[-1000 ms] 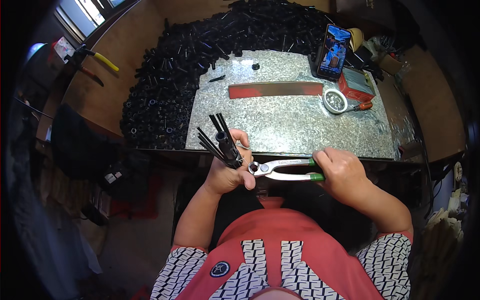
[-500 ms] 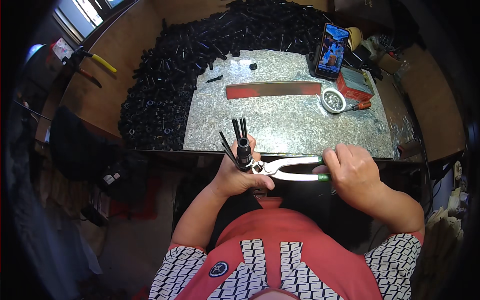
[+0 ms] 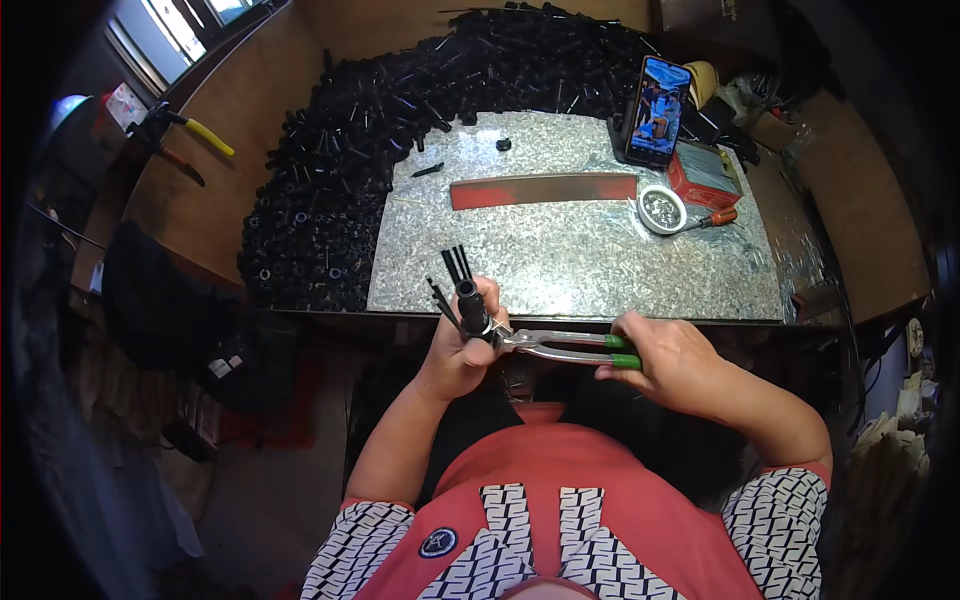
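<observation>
In my left hand (image 3: 452, 362) is a black tubular part (image 3: 470, 305), held upright with its open round end facing up. Several thin black rods (image 3: 455, 263) stick up beside it from the same grip. My right hand (image 3: 676, 362) is wrapped round the green-sleeved handles of metal pincers (image 3: 565, 345). The pincers' jaws meet the black tubular part at its lower side, by my left fingers. What exactly the jaws bite on is too small to tell.
A speckled stone slab (image 3: 560, 260) bears a red-brown strip (image 3: 545, 190), a white bowl of small metal pieces (image 3: 661, 210), an orange-handled screwdriver (image 3: 715, 218) and a red box (image 3: 706, 180). A phone (image 3: 656, 110) stands behind. Black parts (image 3: 350, 150) are heaped around the far left.
The pincers' handles have come closer together in my right hand. Both hands and the black tubular part have shifted a little to the left in the picture.
</observation>
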Tool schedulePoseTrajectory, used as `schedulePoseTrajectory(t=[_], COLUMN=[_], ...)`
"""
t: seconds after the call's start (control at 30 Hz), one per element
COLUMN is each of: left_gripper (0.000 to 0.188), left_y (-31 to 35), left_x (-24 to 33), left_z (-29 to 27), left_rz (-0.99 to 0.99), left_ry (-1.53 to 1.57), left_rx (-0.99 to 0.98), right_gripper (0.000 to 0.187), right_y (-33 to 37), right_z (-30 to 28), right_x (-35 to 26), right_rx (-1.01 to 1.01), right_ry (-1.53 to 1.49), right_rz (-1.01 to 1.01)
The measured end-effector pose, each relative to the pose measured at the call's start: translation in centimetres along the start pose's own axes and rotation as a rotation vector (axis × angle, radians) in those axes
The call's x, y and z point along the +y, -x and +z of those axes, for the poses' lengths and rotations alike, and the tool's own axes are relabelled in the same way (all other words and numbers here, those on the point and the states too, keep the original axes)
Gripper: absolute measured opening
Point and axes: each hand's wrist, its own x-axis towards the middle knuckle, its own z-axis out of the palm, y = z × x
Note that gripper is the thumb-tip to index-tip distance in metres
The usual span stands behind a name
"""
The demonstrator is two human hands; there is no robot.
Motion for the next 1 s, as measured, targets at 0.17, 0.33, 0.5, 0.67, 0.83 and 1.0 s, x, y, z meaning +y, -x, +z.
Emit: schedulePoseTrajectory(t=[0.17,0.33,0.5,0.67,0.83,1.0], left_gripper=[0.062,0.054,0.052,0.054,0.060,0.060], left_y=[0.1,0.1,0.3,0.5,1.0,0.7], left_x=[0.8,1.3,1.4,1.0,0.2,0.1], left_z=[-1.4,-1.5,-0.8,0.2,-0.4,0.3], left_rz=[0.123,0.138,0.111,0.051,-0.015,0.026], left_ry=[0.029,0.023,0.029,0.064,-0.092,-0.148], left_rx=[-0.041,-0.058,-0.050,-0.023,0.080,0.150], right_gripper=[0.044,0.039,0.037,0.034,0.030,0.027], right_y=[0.8,1.2,0.9,0.2,0.0,0.2], right_z=[0.3,0.5,-0.5,-1.7,-1.3,-1.1], right_x=[0.9,1.6,1.7,0.7,0.2,0.2], right_rx=[0.072,0.268,0.409,0.748,0.837,0.846], right_ry=[-0.172,-0.276,-0.188,0.460,0.721,0.733], right_rz=[0.139,0.134,0.010,-0.224,-0.301,-0.294])
